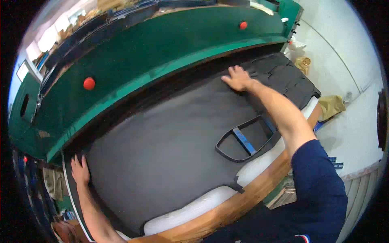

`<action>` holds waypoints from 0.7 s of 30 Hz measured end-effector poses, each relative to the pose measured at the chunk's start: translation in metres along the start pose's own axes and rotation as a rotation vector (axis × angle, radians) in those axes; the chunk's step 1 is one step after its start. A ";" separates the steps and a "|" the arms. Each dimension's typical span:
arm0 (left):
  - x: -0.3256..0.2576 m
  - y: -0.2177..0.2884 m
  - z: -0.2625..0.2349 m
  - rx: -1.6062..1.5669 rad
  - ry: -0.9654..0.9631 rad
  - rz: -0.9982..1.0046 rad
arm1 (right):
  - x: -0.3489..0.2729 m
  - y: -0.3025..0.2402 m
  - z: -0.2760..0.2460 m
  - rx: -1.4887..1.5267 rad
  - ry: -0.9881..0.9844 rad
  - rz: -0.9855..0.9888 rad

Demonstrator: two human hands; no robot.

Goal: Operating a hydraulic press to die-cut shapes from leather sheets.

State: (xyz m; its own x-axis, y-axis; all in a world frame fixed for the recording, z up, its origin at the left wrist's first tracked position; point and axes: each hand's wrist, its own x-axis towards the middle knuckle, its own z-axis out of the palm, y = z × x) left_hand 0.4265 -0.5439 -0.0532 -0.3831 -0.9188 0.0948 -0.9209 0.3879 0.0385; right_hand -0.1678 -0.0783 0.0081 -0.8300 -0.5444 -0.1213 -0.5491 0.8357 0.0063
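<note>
A wide sheet of dark grey material point(162, 137) lies flat on a white cutting board point(190, 210) under a green press machine point(133, 60). My left hand point(80, 170) rests flat, fingers apart, on the sheet's left edge. My right hand point(237, 77) is stretched far forward and lies palm down on the sheet's far right part, next to a stack of cut dark pieces point(287, 77). A black metal cutting die point(247, 137) with blue cross bars sits on the sheet near my right forearm. Neither hand grips anything.
Two red buttons point(89, 83) point(242, 25) sit on the machine's green head. A wooden rail point(243, 198) borders the table's near edge. Tan bags point(332, 105) lie on the pale floor at right. Clutter sits at lower left.
</note>
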 end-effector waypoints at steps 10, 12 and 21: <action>-0.053 -0.034 -0.031 -0.110 0.172 0.310 | -0.027 -0.162 -0.005 0.119 -0.012 -0.570; -0.073 0.017 -0.047 -0.218 0.135 0.386 | -0.062 -0.167 -0.018 0.082 -0.097 -0.732; -0.194 0.246 -0.090 -0.348 -0.010 0.778 | -0.150 0.003 -0.073 -0.004 -0.073 -0.792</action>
State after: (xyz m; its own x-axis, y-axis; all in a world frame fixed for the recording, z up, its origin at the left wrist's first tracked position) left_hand 0.2809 -0.2633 0.0279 -0.8997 -0.3814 0.2123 -0.3211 0.9077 0.2701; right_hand -0.0515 0.0004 0.0984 -0.1845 -0.9704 -0.1558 -0.9737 0.2021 -0.1056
